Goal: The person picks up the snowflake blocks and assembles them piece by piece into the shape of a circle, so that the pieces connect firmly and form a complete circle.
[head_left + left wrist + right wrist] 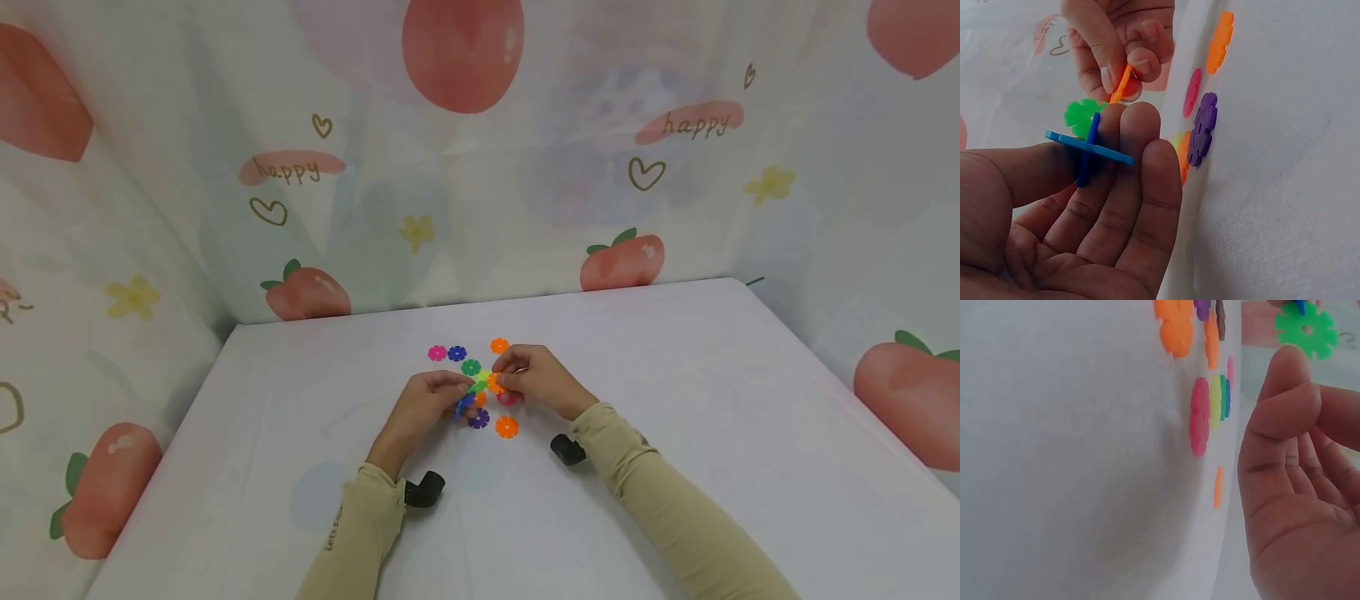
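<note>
My left hand [426, 406] pinches a small joined cluster of notched plastic snowflake discs between thumb and fingers. In the left wrist view the cluster has a light blue disc [1110, 152] crossed with a dark blue disc [1094, 127]. A green disc [1079, 117] stands just beyond them and seems to belong to it; its joint is hidden there. Across from it, my right hand [546, 385] pinches an orange disc [1122, 84] by thumb and fingertips, held up near the green one. Whether the orange and green discs touch cannot be told.
Loose discs lie flat around the hands: pink [437, 353], blue [457, 354], dark green [471, 367], purple [479, 418], red-pink [1199, 417], yellow [1215, 403] and several orange ones [507, 427]. Black wrist-worn devices [425, 490] hang by both sleeves. A printed curtain [480, 183] encloses the white table [675, 358].
</note>
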{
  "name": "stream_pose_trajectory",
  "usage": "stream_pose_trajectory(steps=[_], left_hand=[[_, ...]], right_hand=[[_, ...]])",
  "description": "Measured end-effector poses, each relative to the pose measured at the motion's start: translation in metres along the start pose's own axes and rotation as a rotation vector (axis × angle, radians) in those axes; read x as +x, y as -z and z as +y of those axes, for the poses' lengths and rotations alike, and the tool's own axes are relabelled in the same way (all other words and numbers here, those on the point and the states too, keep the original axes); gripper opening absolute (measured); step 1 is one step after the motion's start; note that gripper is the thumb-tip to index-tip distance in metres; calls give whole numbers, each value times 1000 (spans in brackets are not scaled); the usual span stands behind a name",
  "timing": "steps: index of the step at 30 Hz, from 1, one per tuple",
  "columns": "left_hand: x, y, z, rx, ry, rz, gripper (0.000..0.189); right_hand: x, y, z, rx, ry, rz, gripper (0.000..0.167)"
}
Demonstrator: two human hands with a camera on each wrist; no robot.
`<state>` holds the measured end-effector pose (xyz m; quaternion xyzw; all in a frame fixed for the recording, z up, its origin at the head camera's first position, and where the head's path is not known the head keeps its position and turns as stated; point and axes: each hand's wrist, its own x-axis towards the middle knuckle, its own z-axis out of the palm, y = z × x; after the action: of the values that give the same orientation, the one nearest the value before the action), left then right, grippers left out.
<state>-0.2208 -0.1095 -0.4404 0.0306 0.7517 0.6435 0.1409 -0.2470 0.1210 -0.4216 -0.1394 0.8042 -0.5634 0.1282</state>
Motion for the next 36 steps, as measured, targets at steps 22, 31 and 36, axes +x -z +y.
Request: stream_pose_trajectory(steps=[22, 31, 36], left_hand=[[-3, 2, 3, 11, 4, 21, 24], [-2, 3, 3, 5, -2, 69, 23], [-3, 4, 7, 20, 21, 40, 25]], right_hand=[[1, -7, -4, 83, 19, 0, 10], [1, -19, -4, 127, 22, 43, 12], [1, -20, -3, 133, 18, 81, 18]])
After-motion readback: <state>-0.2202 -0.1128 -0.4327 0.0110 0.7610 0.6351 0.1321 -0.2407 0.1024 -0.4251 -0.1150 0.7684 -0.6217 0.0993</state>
